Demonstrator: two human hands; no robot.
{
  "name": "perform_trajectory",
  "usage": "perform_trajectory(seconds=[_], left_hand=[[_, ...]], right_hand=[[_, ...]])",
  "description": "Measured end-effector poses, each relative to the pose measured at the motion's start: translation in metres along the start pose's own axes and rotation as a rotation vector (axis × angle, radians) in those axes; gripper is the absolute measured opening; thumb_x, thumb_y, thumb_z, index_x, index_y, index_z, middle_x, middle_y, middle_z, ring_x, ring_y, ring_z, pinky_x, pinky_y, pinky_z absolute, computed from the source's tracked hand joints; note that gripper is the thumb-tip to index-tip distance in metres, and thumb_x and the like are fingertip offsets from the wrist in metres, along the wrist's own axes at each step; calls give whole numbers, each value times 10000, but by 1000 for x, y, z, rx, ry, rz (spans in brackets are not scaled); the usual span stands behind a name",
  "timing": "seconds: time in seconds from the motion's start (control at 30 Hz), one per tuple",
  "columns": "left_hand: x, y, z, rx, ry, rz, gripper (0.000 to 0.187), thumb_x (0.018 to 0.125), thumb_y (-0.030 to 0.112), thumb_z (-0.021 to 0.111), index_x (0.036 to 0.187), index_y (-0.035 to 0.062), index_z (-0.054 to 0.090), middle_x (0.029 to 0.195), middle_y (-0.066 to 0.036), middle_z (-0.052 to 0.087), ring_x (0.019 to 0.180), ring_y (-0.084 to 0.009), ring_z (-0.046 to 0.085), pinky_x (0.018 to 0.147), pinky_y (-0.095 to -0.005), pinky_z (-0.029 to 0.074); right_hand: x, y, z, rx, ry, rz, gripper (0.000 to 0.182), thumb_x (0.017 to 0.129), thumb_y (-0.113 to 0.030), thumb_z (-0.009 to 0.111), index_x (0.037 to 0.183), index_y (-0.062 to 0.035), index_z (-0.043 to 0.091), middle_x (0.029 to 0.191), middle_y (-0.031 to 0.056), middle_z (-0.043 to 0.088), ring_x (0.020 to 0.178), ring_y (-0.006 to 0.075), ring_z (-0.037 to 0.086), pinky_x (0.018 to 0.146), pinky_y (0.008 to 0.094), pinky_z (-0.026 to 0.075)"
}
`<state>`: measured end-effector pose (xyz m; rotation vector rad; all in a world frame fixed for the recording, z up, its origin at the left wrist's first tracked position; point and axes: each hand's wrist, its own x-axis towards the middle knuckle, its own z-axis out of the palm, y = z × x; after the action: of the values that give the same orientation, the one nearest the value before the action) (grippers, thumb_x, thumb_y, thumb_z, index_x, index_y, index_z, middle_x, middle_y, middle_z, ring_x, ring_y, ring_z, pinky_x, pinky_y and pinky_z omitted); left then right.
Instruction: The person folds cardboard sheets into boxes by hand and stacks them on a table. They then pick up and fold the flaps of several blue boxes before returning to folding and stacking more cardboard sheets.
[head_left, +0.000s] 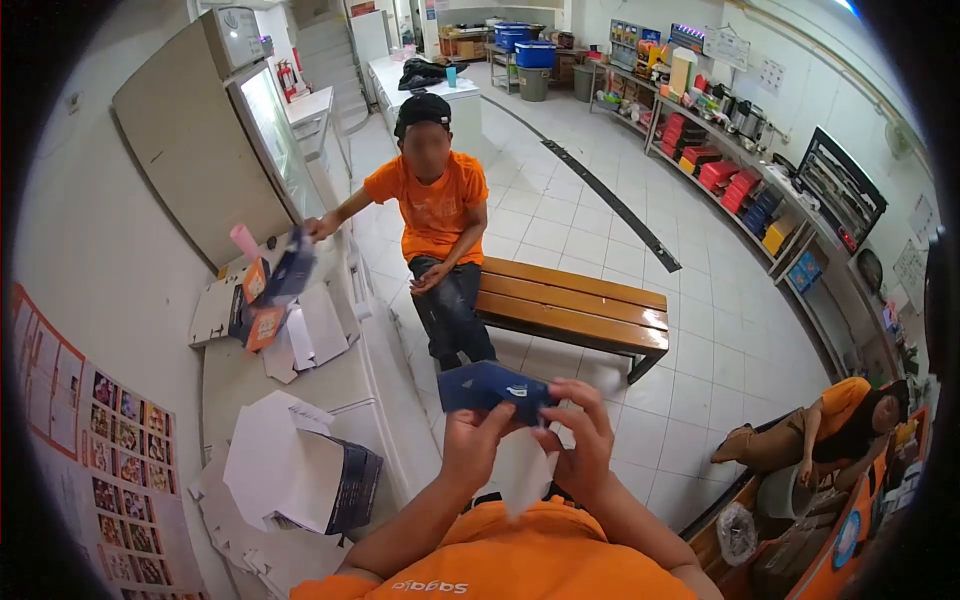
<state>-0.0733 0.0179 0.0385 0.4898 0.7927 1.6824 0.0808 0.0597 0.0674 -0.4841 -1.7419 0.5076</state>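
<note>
In front of my chest is a dark blue cardboard box piece (pixel 490 388) with a small pale logo and a white inner side hanging below. My left hand (pixel 472 442) grips its lower left part, thumb pressed on the blue face. At its right edge, my right hand (pixel 582 432) pinches the card between thumb and curled fingers. To the left, on the white counter, lies an opened white-and-blue carton (pixel 285 465) on more flat white cardboard (pixel 250 530).
A co-worker in an orange shirt (pixel 440 205) sits on a wooden bench (pixel 570 305), one hand on blue cardboard (pixel 290 270) over a counter pile. Another person (pixel 845 410) is at lower right beside a grey bucket (pixel 785 492). Steel shelves (pixel 735 165) line the right wall.
</note>
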Motion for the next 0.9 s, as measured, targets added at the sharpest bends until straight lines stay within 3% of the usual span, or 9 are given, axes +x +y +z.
perform_trajectory(seconds=[0.13, 0.23, 0.37, 0.53, 0.6, 0.67, 0.73, 0.87, 0.9], left_hand=[[2, 9, -11, 558, -127, 298, 287, 1070, 259, 579, 1133, -9, 660, 1075, -80, 715, 948, -129, 693, 792, -276, 581], [7, 15, -23, 368, -77, 34, 314, 1043, 289, 625, 1100, -11, 696, 1083, -75, 722, 941, -120, 687, 825, -287, 579], [-22, -15, -6, 174, -82, -62, 314, 1059, 252, 599, 1165, -37, 664, 1116, -73, 710, 999, -141, 685, 914, -321, 579], [-25, -29, -24, 117, -155, -147, 232, 1066, 220, 580, 1168, 32, 670, 1097, -61, 713, 959, -145, 683, 884, -320, 558], [-22, -25, -29, 679, -216, -259, 226, 1062, 199, 573, 1165, 28, 680, 1055, -56, 724, 926, -147, 680, 864, -316, 540], [-18, -5, -38, 613, -353, -307, 214, 1028, 150, 597, 1179, 20, 676, 1004, -88, 749, 922, -175, 687, 869, -333, 530], [-16, 9, -43, 1241, -732, -388, 275, 999, 153, 637, 1261, 70, 628, 1049, -181, 744, 961, -233, 710, 873, -365, 529], [-40, -5, -43, 1174, -521, -312, 309, 986, 179, 659, 1285, 110, 627, 990, -209, 749, 900, -318, 735, 832, -388, 543], [-44, -2, -37, 1122, -427, -295, 365, 977, 221, 688, 1309, 95, 604, 920, -191, 757, 859, -339, 746, 784, -393, 550]], right_hand=[[7, -2, 0, -304, -185, -41, 141, 857, -92, 760, 976, -74, 686, 1100, 48, 708, 1234, 312, 592, 1076, 530, 394], [5, -7, -8, -195, -475, -72, 149, 846, -73, 755, 967, -58, 670, 1095, 84, 670, 1240, 322, 558, 1044, 540, 418], [-15, 0, 3, -265, -253, 47, 139, 828, -15, 762, 901, -43, 646, 1098, 150, 610, 1133, 385, 581, 988, 501, 461], [-49, 17, -1, -276, -245, 165, 455, 759, -58, 827, 1146, -50, 587, 1179, 216, 523, 1107, 416, 557, 949, 486, 478], [-33, 6, -14, -304, -346, 192, 530, 763, -91, 841, 1213, -61, 565, 1239, 219, 504, 1148, 422, 544, 962, 489, 474], [-18, -9, -27, -333, -465, 210, 605, 766, -123, 855, 1281, -71, 543, 1299, 222, 485, 1188, 429, 531, 974, 492, 470], [-8, -17, -36, -485, -744, 71, 628, 781, -181, 868, 1317, -87, 554, 1439, 204, 413, 1271, 444, 492, 1005, 498, 458], [-46, 27, -50, -156, -830, 243, 396, 851, -145, 820, 1157, -62, 583, 1239, 142, 618, 1215, 409, 564, 1019, 474, 462], [-46, 20, -51, -109, -613, 296, 317, 866, -76, 787, 1101, -44, 577, 1122, 135, 663, 1111, 365, 627, 979, 443, 493]])
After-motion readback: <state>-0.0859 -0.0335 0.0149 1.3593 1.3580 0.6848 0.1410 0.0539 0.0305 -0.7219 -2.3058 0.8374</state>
